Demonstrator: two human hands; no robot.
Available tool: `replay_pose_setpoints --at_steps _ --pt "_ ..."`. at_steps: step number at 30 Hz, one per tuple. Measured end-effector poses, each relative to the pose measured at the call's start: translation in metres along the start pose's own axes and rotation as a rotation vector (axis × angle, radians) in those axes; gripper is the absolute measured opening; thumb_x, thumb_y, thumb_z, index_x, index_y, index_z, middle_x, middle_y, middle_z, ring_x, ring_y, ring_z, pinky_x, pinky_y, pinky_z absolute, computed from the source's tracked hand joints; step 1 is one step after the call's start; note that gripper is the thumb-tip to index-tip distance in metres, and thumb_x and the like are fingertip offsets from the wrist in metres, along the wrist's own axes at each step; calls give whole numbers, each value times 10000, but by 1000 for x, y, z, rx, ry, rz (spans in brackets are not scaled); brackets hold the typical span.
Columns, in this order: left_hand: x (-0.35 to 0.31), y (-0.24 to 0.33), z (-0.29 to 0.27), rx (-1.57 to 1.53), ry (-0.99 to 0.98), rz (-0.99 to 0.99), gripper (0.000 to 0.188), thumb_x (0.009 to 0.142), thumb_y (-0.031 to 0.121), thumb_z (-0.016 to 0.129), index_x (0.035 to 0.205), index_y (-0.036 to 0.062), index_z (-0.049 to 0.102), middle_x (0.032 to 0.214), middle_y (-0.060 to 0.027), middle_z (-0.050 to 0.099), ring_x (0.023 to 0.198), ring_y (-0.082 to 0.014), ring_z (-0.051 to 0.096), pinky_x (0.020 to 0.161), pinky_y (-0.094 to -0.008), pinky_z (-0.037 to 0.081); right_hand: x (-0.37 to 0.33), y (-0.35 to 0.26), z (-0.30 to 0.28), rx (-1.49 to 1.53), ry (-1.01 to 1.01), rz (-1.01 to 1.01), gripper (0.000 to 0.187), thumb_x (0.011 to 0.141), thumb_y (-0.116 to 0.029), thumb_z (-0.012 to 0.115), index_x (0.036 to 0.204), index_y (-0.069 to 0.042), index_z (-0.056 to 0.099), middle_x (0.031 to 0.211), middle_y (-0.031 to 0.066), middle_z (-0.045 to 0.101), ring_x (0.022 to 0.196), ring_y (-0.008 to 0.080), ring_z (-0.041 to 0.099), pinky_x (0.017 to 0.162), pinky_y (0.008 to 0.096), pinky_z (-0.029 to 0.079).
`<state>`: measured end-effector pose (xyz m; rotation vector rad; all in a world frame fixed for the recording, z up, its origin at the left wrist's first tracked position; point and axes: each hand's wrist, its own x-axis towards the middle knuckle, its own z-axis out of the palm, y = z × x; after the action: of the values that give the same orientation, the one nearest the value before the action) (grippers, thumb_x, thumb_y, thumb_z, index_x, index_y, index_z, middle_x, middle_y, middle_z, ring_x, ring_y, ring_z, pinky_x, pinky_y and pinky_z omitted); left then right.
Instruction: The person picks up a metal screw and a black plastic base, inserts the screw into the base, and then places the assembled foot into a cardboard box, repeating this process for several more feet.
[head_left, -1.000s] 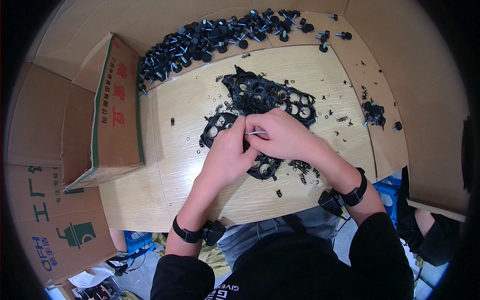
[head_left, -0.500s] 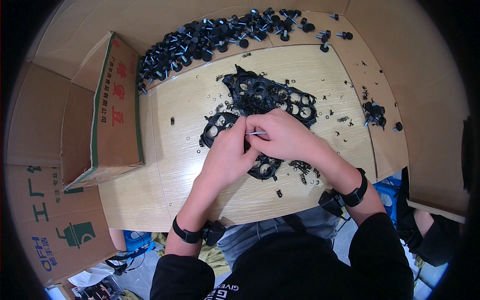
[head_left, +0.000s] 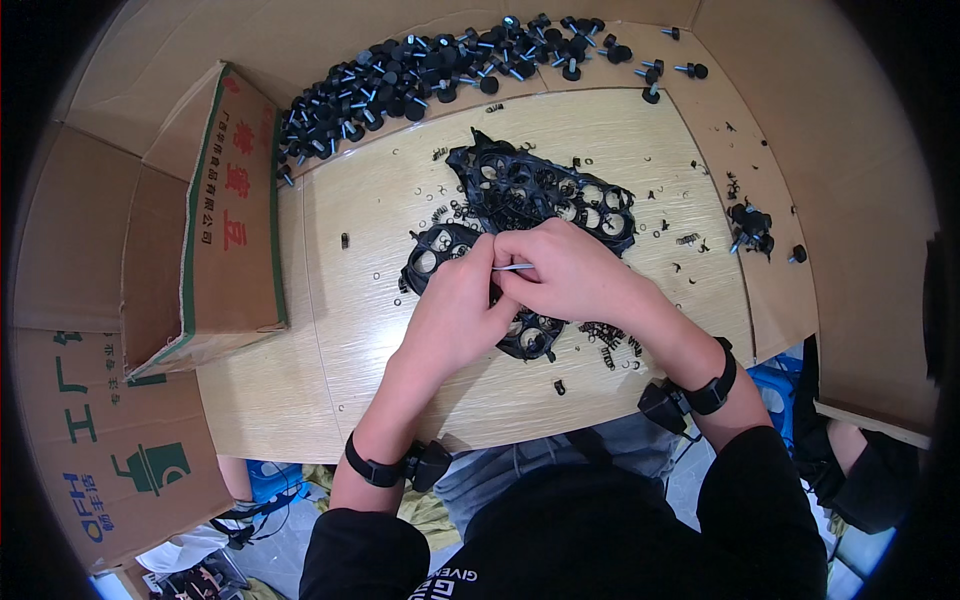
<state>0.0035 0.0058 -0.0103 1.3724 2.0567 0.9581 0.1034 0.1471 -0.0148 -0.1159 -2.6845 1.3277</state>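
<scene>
My left hand [head_left: 455, 310] and my right hand [head_left: 565, 270] meet over the middle of the table, both with fingers closed. A thin silvery metal piece [head_left: 515, 267] shows between them, pinched by my right fingers. Its left end goes in behind my left fingers, which hide what they grip. Under and beyond my hands lies a black sheet with round holes [head_left: 600, 205], crumpled at its edges. More holed black material [head_left: 430, 250] sticks out at the left of my hands and below them. Small black springs [head_left: 605, 345] and rings are scattered around.
Many black-headed bolts [head_left: 400, 80] are heaped along the back on cardboard. A small cluster of black-headed bolts [head_left: 750, 230] sits at the right edge. A cardboard box [head_left: 235, 200] stands at the left. Cardboard walls [head_left: 850, 200] enclose the wooden table [head_left: 350, 340].
</scene>
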Motion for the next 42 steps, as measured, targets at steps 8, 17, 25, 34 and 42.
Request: replay_pose_setpoints --at_steps 8,17,25,34,42 --pt "0 -2 0 18 -4 10 266 784 72 610 998 -52 510 839 -266 646 815 -433 648 714 -465 513 0 -1 -1 -10 -4 8 103 811 -114 646 824 -17 613 607 132 593 551 300 594 519 368 437" --pt "2 0 1 67 -15 21 245 782 67 610 968 -53 507 817 -259 641 802 -427 647 714 -467 513 -2 0 -2 -44 -10 2 104 803 -120 635 813 -18 619 612 138 596 577 320 609 539 387 456" --pt "-1 1 -1 54 -51 -28 257 765 64 608 995 -33 546 875 -247 651 834 -424 643 723 -433 513 -3 -8 -3 -142 -62 59 174 826 -172 590 818 -9 653 712 197 650 701 372 654 663 464 528" --pt "0 3 -1 66 -49 -17 244 768 59 606 972 -51 530 817 -256 640 805 -429 640 713 -452 509 -3 -9 -4 -132 -91 72 192 841 -181 577 835 -8 660 726 195 660 713 373 659 675 467 532" --pt "0 2 -1 74 -45 9 235 776 57 613 957 -61 521 801 -253 641 801 -421 644 729 -462 510 -2 -9 -5 -136 -92 74 192 841 -179 580 828 -5 661 719 193 658 696 370 657 664 458 532"
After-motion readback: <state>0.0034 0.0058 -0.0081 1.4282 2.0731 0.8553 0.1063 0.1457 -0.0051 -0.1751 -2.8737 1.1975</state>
